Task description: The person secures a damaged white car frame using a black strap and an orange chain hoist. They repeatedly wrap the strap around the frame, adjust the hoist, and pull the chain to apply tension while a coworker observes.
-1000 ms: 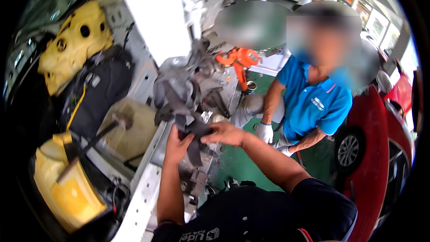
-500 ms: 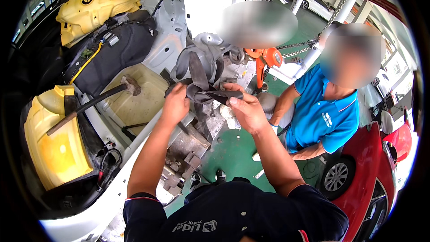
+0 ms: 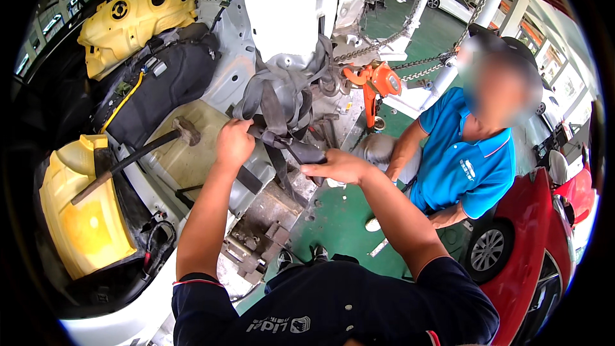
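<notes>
The strap bundle [image 3: 282, 99] hangs around the car pillar [image 3: 282, 6] at the middle of the view; the left hand [image 3: 234, 143] grips it from the left and the right hand [image 3: 336, 166] holds its lower end from the right; a hammer [image 3: 138, 154] lies left of the left hand, on the car body floor [image 3: 186, 166]; a chain hoist [image 3: 375, 83] hangs right of the bundle, its chain [image 3: 410, 22] running up behind; a co-worker [image 3: 467, 160] crouches further right, beyond the right hand; a car wheel [image 3: 490, 250] sits below that person.
</notes>
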The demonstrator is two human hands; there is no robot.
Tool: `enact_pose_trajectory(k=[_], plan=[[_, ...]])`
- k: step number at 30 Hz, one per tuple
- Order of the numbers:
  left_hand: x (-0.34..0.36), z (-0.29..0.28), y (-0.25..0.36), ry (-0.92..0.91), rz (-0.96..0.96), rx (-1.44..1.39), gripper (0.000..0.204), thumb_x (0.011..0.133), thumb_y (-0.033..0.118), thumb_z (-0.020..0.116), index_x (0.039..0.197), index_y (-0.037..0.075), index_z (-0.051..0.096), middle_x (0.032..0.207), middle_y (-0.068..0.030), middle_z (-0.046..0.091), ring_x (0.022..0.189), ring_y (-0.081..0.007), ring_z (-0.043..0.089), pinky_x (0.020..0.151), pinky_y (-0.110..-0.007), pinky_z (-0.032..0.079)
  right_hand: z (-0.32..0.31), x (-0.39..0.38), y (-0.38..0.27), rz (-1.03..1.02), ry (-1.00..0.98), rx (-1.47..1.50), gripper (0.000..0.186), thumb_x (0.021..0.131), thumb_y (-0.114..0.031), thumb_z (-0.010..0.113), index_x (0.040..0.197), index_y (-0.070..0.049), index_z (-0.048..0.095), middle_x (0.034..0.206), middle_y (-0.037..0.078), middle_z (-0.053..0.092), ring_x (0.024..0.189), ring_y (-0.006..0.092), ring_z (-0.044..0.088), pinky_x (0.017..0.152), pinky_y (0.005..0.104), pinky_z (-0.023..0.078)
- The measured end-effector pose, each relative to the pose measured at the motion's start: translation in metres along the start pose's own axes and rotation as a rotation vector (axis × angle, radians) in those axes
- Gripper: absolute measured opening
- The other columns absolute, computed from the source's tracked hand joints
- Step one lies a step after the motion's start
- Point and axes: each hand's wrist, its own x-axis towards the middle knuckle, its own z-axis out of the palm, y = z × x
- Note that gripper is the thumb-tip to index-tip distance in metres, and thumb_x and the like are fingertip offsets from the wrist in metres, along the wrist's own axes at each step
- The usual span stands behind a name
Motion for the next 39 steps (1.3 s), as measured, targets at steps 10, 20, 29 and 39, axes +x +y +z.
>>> enact_pose_trajectory(k=[10,20,29,39], plan=[[0.031,0.018,0.019,-0.1,-0.11,0.255,0.028,0.086,0.028,0.058,0.108,0.016,0.071,0.094,-0.0182,0.073,0.09,-0.0401,0.069,0.083,-0.051,0.055,0.027,0.001,-0.01,-0.834,0.646,0.277,0.014,0.095,-0.009,0.068,0.09,0.004,0.068,0.111,0.007,0.058,0.094,0.0155,0.06,0.082,0.03,0.049],[0.016,-0.017,0.038,-0.257,-0.186,-0.452,0.035,0.087,0.009,0.057,0.121,0.009,0.064,0.101,-0.0223,0.07,0.095,-0.0399,0.067,0.084,-0.043,0.052,0.01,0.028,0.045,-0.38,-0.286,0.874,0.069,0.096,-0.054,0.063,0.135,0.003,0.054,0.11,0.019,0.071,0.101,0.0263,0.07,0.091,0.038,0.054],[0.018,-0.01,0.035,-0.166,0.083,-0.293,0.034,0.072,0.001,0.06,0.106,0.005,0.066,0.099,-0.0229,0.069,0.099,-0.0433,0.065,0.085,-0.048,0.052,0.009,0.067,0.004,-0.376,-0.019,0.744,0.028,0.092,-0.008,0.055,0.11,0.009,0.067,0.103,0.018,0.074,0.093,0.0237,0.072,0.086,0.0336,0.055],[0.029,0.008,0.009,-0.204,-0.189,0.176,0.029,0.075,0.024,0.069,0.103,0.015,0.074,0.09,-0.0183,0.073,0.093,-0.0394,0.069,0.083,-0.051,0.055,0.07,-0.037,-0.015,-1.255,-0.038,-0.19,0.018,0.072,0.001,0.065,0.09,-0.001,0.065,0.091,0.014,0.064,0.091,0.0362,0.063,0.076,0.044,0.052]])
